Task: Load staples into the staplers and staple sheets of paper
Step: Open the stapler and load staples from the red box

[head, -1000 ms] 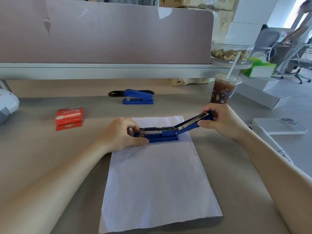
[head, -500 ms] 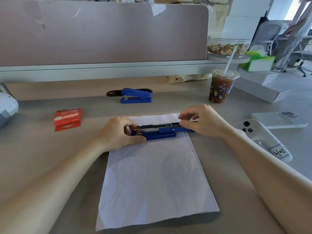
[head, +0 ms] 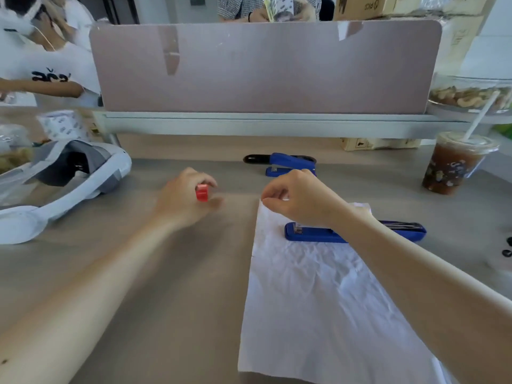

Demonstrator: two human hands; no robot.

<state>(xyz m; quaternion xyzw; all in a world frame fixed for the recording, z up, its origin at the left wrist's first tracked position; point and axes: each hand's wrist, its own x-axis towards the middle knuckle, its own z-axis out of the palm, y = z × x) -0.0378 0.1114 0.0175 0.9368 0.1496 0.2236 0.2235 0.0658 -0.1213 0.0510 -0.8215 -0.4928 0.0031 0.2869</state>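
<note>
Change: both hands off the near stapler (head: 354, 234), which they held half a second ago; top flipped back then, now lying flat and opened out on the paper sheet (head: 318, 295), metal channel facing up at its right end.
Staple box: red staple box (head: 202, 192), earlier resting well left of the near stapler, now in the left hand (head: 185, 199).
Meaning: probably loading step begun, staples fetched; channel not yet filled as far as visible.
Left hand: left of the near stapler, blurred, fingers curled round the box, thumb underneath.
Right hand (head: 302, 200): raised above the near stapler's left end, fingers bent in narrow, tips pinched close; anything held between them impossible to make out.
Far stapler (head: 288, 164): beyond the near stapler, closed, untouched.
Iced drink (head: 457, 164): beyond and right of the near stapler, well apart.
</note>
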